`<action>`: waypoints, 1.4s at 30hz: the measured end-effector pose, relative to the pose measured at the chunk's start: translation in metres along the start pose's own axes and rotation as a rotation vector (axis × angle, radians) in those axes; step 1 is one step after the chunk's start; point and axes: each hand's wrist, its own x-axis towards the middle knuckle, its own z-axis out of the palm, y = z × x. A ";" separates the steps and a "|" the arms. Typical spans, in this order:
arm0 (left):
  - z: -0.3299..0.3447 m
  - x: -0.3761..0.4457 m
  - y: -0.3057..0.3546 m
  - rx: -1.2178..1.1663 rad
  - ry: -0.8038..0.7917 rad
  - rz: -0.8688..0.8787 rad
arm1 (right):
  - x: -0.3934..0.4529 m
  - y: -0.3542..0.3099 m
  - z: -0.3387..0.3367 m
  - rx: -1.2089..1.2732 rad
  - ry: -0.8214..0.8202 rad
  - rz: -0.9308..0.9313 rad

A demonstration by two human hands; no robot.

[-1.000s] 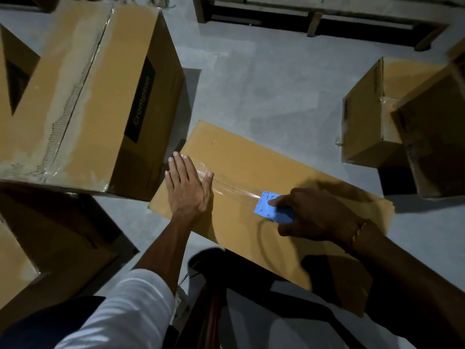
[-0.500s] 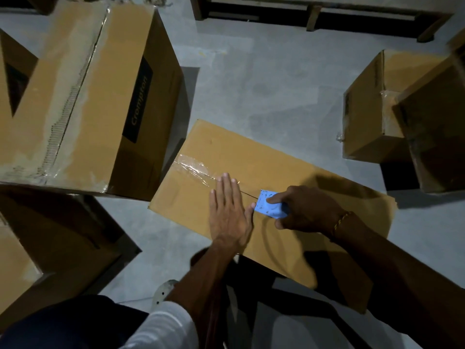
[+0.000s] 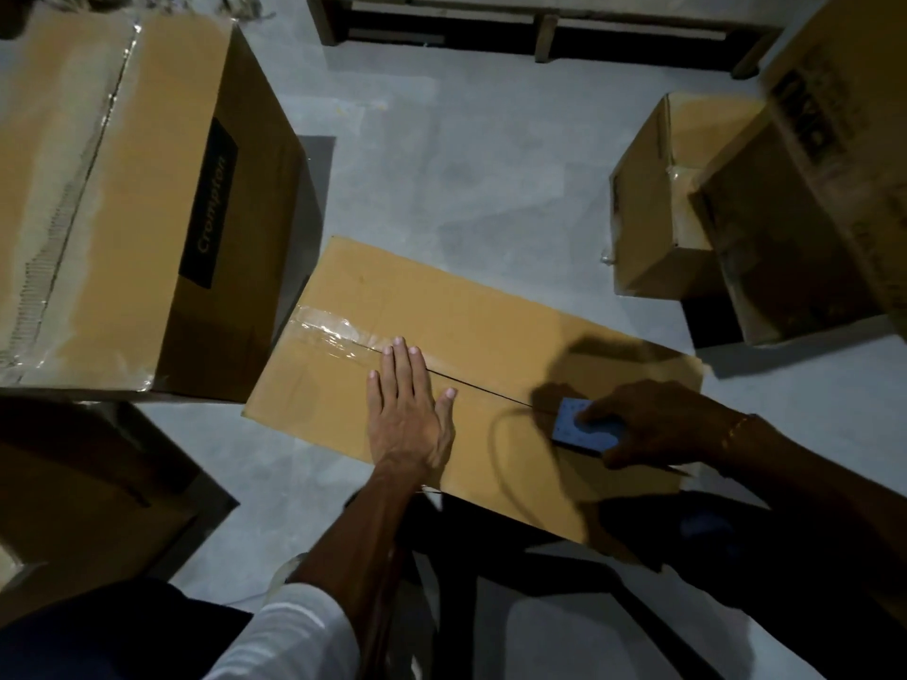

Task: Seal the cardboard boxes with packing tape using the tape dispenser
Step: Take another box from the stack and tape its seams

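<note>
The left hand (image 3: 410,414) lies flat, palm down, fingers straight and close together, pointing toward twelve o'clock, with the thumb spread out toward two o'clock. Its forearm runs back toward seven o'clock into a white sleeve (image 3: 289,635) pushed up the arm. The right hand (image 3: 648,422) (mostly in shadow) has its fingers curled, the forefinger stretched toward nine o'clock. A thin gold bracelet (image 3: 736,427) circles its wrist, and the forearm leads off toward four o'clock.
</note>
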 end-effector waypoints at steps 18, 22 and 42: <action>0.009 -0.023 0.054 0.113 -0.071 0.495 | 0.002 -0.002 0.016 0.107 0.194 -0.026; 0.001 -0.001 0.021 0.146 -0.028 0.459 | 0.029 -0.020 0.008 0.131 0.284 -0.068; 0.000 -0.006 0.038 0.124 -0.033 0.442 | -0.032 0.069 0.016 -0.045 -0.033 -0.005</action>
